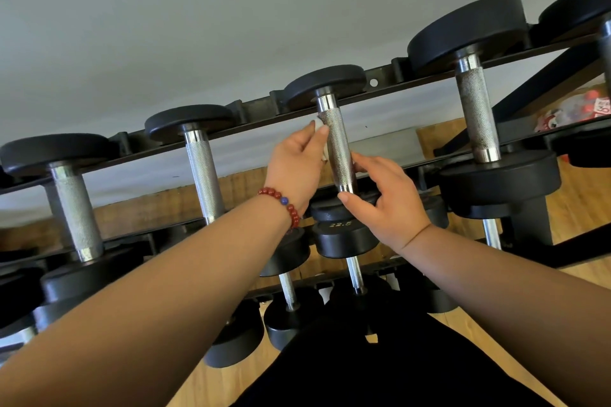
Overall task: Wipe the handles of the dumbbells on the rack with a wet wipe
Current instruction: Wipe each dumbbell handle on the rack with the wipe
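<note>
Left hand [297,158] pinches a small white wet wipe [322,139] against the knurled steel handle [339,152] of the middle black round-headed dumbbell on the black metal rack's [380,81] top tier, at 12 o'clock. Right hand [386,198] is loosely curled, fingers touching the handle's lower end at 3 o'clock, gripping nothing. Best wrap the wipe fully round and stroke collar to collar, steadying with the right hand.

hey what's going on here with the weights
A person is cleaning dumbbells on a rack. Both hands are on one handle in the top row: the left hand presses a white wipe against its side, and the right hand steadies the lower end.
</note>
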`<state>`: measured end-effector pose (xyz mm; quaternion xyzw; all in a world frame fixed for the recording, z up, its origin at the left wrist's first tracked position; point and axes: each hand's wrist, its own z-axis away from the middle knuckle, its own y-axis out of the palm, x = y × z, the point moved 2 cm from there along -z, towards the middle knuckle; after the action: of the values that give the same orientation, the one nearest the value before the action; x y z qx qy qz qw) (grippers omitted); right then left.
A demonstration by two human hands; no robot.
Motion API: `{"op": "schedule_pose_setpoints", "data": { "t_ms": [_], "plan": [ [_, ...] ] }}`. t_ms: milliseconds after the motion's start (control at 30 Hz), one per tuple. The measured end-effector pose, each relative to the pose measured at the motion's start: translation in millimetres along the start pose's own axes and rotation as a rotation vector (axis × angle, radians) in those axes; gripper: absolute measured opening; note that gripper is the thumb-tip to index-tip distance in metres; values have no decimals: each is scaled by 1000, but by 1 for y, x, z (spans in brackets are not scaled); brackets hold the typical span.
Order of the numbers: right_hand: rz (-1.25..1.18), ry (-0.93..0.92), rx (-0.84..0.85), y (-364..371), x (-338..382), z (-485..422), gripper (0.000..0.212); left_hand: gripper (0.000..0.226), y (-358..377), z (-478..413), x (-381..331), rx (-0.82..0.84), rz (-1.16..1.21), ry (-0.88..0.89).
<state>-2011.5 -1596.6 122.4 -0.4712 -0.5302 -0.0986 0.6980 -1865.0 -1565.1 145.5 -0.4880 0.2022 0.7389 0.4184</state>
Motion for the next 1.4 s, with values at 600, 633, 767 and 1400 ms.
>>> {"op": "schedule_pose_setpoints", "data": {
  "t_ms": [600, 633, 767, 1400],
  "plan": [
    [1, -17, -24, 1, -2, 1, 68, 17, 5, 10, 4, -9, -55, 33],
    [-3, -16, -42, 1, -2, 1, 68, 18, 2, 15, 10, 12, -87, 36],
    [-59, 48, -94, 4, -2, 9, 69, 22, 0, 12, 2, 14, -159, 88],
    [-119, 154, -49, 2, -5, 11, 89, 37, 0, 2, 10, 361, 18, -228]
  ]
}}
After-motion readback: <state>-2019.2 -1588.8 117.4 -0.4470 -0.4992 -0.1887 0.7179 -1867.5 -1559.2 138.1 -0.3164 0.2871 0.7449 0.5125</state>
